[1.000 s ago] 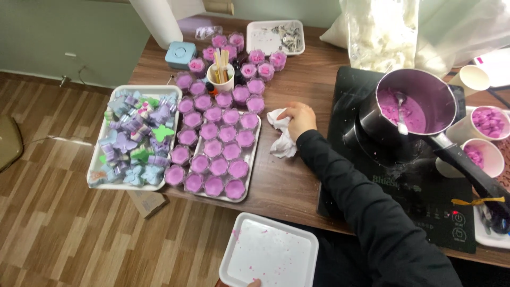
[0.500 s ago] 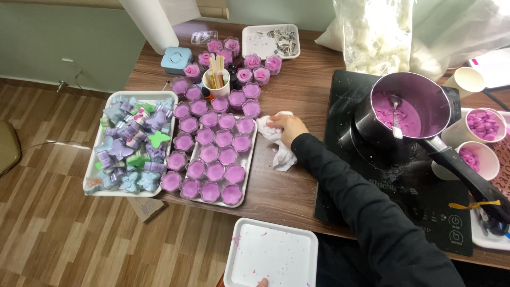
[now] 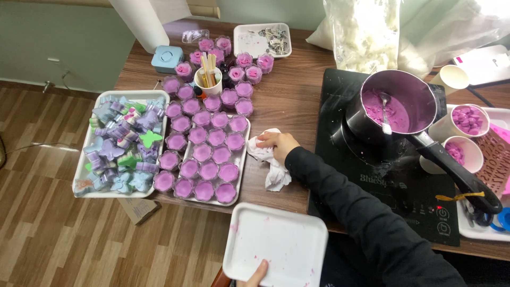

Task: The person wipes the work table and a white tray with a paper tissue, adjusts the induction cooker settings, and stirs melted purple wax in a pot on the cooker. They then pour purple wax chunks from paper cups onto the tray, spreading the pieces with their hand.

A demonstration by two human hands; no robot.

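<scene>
My right hand [image 3: 280, 143], in a black sleeve, presses a crumpled white cloth [image 3: 274, 171] onto the brown table [image 3: 289, 101]. It sits just right of a metal tray's rim [image 3: 245, 159]; the tray is packed with several small cups of purple wax [image 3: 208, 170]. At the bottom edge, my left hand [image 3: 254, 275] grips the near rim of an empty white tray [image 3: 281, 239] speckled with purple, held out past the table's front edge over the wooden floor.
A black pot [image 3: 422, 95] of purple wax with a spoon stands on a black induction hob [image 3: 404, 202]. White cups of purple pieces [image 3: 467, 119] stand to its right. At left is a white tray of butterfly moulds [image 3: 85, 183]; behind are a stick cup [image 3: 208, 79] and a flake bag [image 3: 364, 32].
My right hand has dragged the cloth a little toward the table's near edge, beside the metal tray. The white tray in my left hand has come up further into view.
</scene>
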